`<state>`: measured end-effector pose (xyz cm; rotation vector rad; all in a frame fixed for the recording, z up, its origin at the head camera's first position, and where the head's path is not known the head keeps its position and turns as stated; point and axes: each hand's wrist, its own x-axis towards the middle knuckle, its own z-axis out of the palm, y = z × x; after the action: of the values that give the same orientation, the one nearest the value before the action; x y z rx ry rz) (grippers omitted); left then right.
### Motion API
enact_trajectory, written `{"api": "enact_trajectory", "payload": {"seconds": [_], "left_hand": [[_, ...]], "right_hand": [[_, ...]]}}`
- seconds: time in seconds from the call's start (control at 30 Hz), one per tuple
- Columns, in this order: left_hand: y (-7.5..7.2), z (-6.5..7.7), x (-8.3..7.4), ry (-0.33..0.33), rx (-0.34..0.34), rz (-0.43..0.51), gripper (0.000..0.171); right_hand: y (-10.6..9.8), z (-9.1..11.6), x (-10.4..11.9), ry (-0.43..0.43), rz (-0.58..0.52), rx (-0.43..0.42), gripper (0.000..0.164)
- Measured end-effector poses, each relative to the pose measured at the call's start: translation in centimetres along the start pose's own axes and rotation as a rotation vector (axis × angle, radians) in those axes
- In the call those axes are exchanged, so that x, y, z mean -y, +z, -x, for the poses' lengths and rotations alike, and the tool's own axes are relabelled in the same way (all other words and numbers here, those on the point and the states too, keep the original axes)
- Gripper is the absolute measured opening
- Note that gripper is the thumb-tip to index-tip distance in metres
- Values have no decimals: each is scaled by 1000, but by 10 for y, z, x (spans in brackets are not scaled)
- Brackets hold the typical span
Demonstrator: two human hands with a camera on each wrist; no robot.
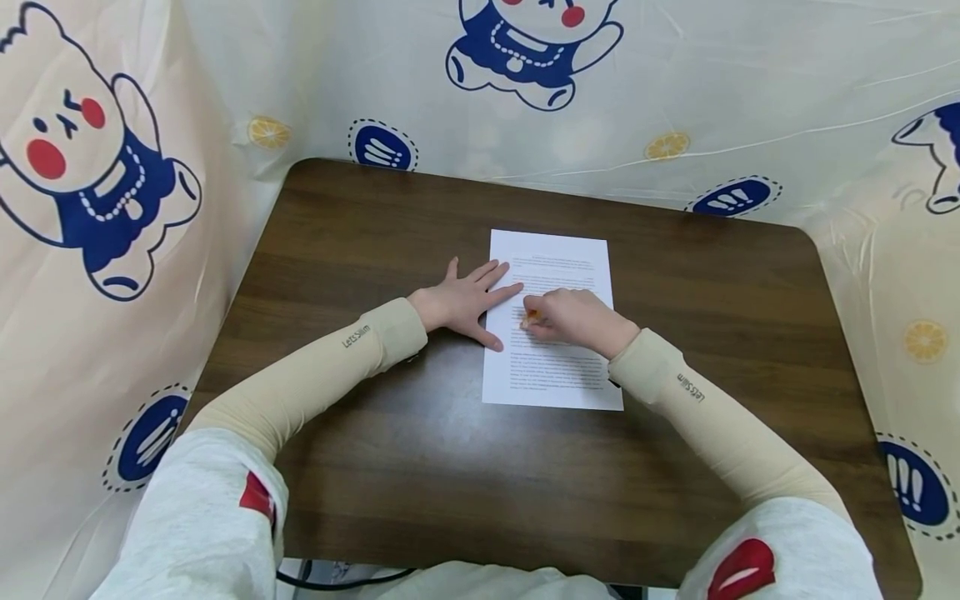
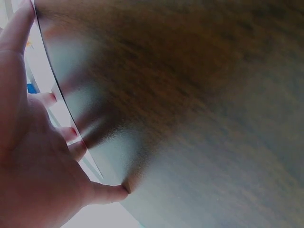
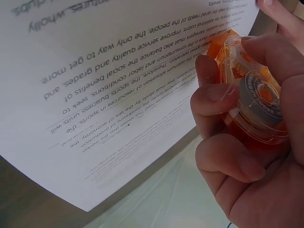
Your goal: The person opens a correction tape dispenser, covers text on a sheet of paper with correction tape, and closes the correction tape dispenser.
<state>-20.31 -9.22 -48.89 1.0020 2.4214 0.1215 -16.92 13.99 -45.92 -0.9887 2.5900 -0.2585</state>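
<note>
A white sheet of printed paper (image 1: 555,379) lies on the brown table. My left hand (image 1: 465,302) is spread out at the sheet's left edge, with some fingertips and the thumb tip on the paper. In the left wrist view its palm (image 2: 35,166) arches above the tabletop. My right hand (image 1: 577,318) is over the middle of the page. The right wrist view shows its fingers curled round an orange, see-through correction tape (image 3: 259,97) with a grey reel. The tape's orange tip points at the printed lines; whether it touches them I cannot tell.
The wooden table (image 1: 360,500) has rounded corners and extends on all sides of the sheet. A pale curtain (image 1: 315,75) with cartoon prints hangs behind it and along both sides. A black cable (image 1: 345,583) shows below the near edge.
</note>
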Motion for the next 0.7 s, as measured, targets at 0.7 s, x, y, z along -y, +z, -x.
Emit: {"api": "enact_trajectory", "payload": {"seconds": [0.7], "left_hand": [[-3, 2, -3, -1, 9, 2, 113]], "right_hand": [[-2, 10, -4, 27, 6, -2, 14]]}}
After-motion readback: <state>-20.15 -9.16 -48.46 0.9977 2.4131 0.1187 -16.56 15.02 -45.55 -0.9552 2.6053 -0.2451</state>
